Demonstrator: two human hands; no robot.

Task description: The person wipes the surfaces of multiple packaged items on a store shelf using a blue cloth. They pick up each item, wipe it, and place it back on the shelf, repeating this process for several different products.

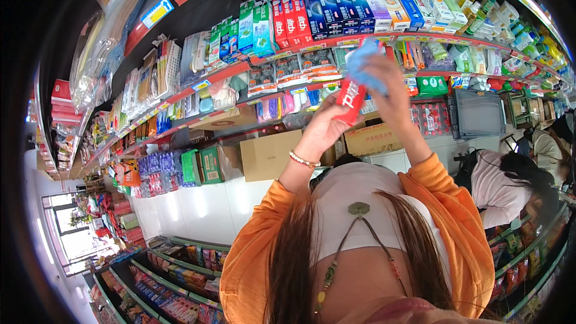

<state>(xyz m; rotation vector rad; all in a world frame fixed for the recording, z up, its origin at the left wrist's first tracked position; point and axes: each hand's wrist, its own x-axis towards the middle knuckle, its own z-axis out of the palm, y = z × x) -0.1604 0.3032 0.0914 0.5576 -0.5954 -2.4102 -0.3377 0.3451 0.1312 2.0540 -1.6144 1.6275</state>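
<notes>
My left hand (pixel 327 122), with a beaded bracelet at the wrist, grips the lower end of a red toothpaste box (pixel 352 99) with white lettering. The box is tilted and raised in front of the shelves. A light blue cloth (pixel 366 68) is bunched in my right hand (pixel 390 83) and lies against the upper part of the box, hiding it. Behind my hands, toothpaste boxes stand in a row on the upper shelf, among them red boxes (pixel 291 20) and dark blue ones (pixel 339 11).
Bagged black-and-orange packs (pixel 288 69) fill the shelf below. Cardboard cartons (pixel 271 155) and bottle packs (pixel 157 171) stand on the floor. A person (pixel 506 182) bends at the right beside low shelves. More low shelving (pixel 180 274) lies at the lower left.
</notes>
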